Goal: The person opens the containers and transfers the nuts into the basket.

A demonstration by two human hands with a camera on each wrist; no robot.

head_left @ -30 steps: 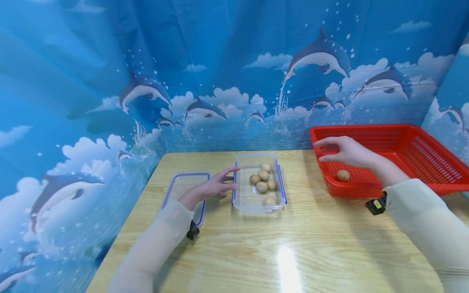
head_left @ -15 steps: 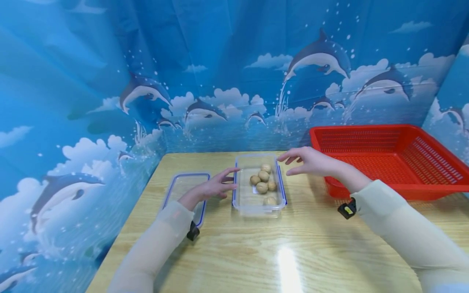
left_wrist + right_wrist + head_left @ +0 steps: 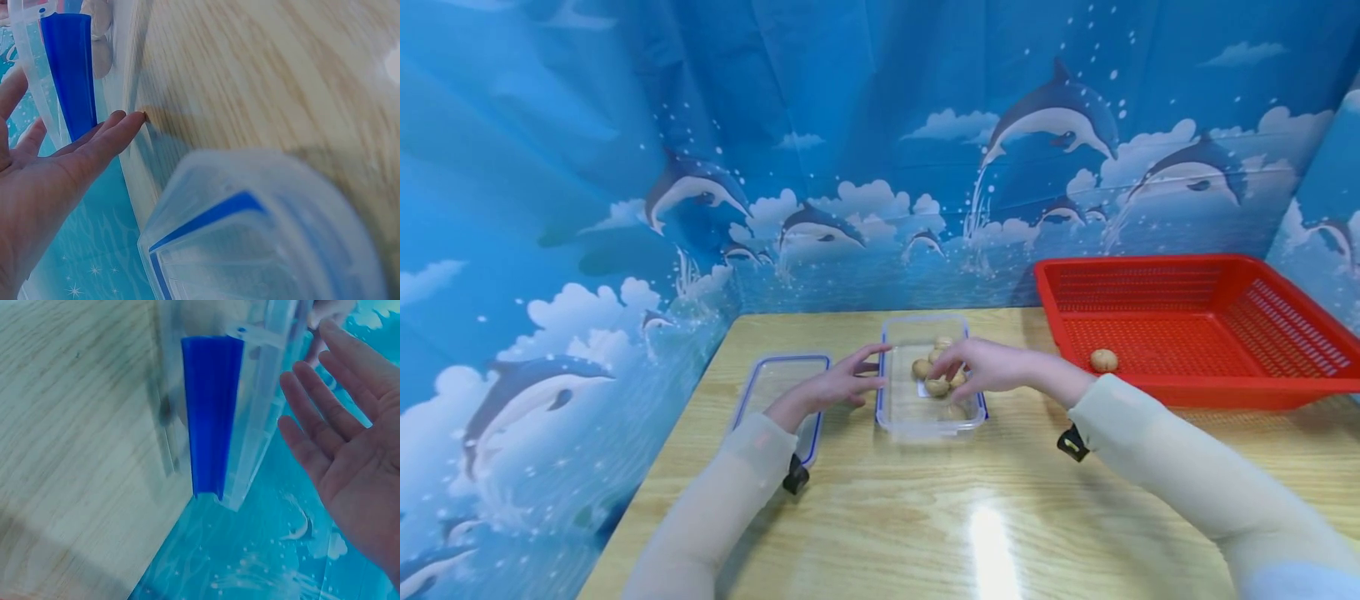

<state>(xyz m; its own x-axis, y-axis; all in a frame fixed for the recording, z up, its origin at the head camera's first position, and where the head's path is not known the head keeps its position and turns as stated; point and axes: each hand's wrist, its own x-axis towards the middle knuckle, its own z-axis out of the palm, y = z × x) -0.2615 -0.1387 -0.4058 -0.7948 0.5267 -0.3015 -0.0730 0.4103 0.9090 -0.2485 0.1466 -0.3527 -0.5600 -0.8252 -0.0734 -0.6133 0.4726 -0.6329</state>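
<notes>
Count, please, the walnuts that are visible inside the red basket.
1. The single visible walnut lies in the near left corner area of the red basket, as the person sees it. Its near wall may hide others.

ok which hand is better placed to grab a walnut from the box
Probably the right hand: it hangs over the walnuts inside, while the left hand is at the left side of the box.

You get a bright head view with white glare on the table [image 3: 880, 525]; your wrist views look dimmer, softer.
</notes>
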